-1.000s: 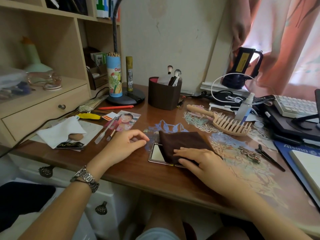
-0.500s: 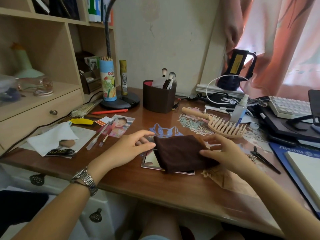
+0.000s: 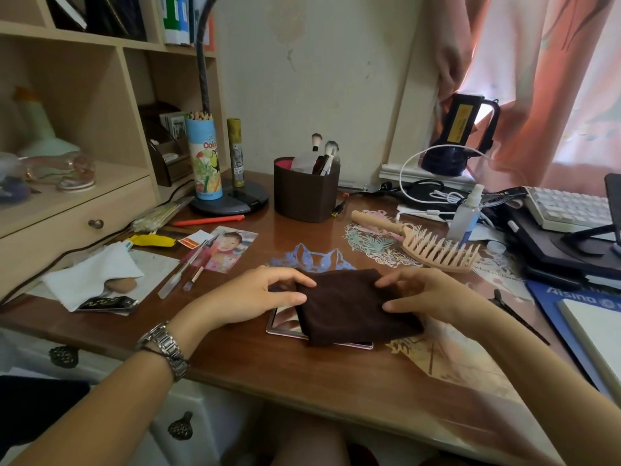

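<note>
Brown cloth [image 3: 353,304], folded into a thick pad, sits between my hands. My left hand [image 3: 258,297] pinches its nine o'clock edge between thumb and fingertips, and my right hand [image 3: 433,297] pinches the three o'clock edge the same way. The cloth lies on a small flat mirror [image 3: 284,322] on the desk [image 3: 302,371] and covers most of it. Only a strip of glass at nine o'clock and a thin rim at six o'clock show. I'd say the cloth is gathered and ready, but the wiping isn't finished. I can't tell how clean the hidden glass is, and the cloth has yet to come off. Farther out, a photo [image 3: 228,247] lies at ten o'clock, a brush holder [image 3: 304,193] stands at twelve, and a comb [image 3: 433,250] lies at two.
</note>
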### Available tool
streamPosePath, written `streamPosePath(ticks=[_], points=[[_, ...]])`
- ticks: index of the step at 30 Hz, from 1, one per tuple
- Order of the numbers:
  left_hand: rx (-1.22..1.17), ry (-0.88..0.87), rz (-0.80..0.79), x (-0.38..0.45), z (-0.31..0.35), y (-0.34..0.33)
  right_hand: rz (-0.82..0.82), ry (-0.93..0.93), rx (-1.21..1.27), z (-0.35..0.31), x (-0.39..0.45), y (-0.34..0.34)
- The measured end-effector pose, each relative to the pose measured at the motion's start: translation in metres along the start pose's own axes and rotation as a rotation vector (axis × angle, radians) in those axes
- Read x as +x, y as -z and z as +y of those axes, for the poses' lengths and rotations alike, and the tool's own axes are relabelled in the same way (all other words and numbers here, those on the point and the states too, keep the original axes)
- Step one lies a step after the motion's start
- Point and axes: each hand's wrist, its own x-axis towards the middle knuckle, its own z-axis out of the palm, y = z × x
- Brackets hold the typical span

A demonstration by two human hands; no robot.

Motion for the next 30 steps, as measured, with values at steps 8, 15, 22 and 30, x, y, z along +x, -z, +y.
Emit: streamPosePath(ticks=[8, 15, 22, 30], points=[[-0.174, 0.034, 0.047, 0.002, 0.009, -0.002, 0.04, 0.054, 0.042, 0.004, 0.0, -0.003], [-0.094, 0.044, 0.116, 0.025, 0.027, -0.001, 0.091, 0.076, 0.116, 0.002, 0.011, -0.002], [-0.125, 0.139, 0.16, 0.069, 0.024, 0.003, 0.184, 0.065, 0.235, 0.0, 0.036, 0.001], [-0.161, 0.173, 0.147, 0.114, 0.021, 0.006, 0.242, 0.017, 0.312, 0.013, 0.06, 0.006]])
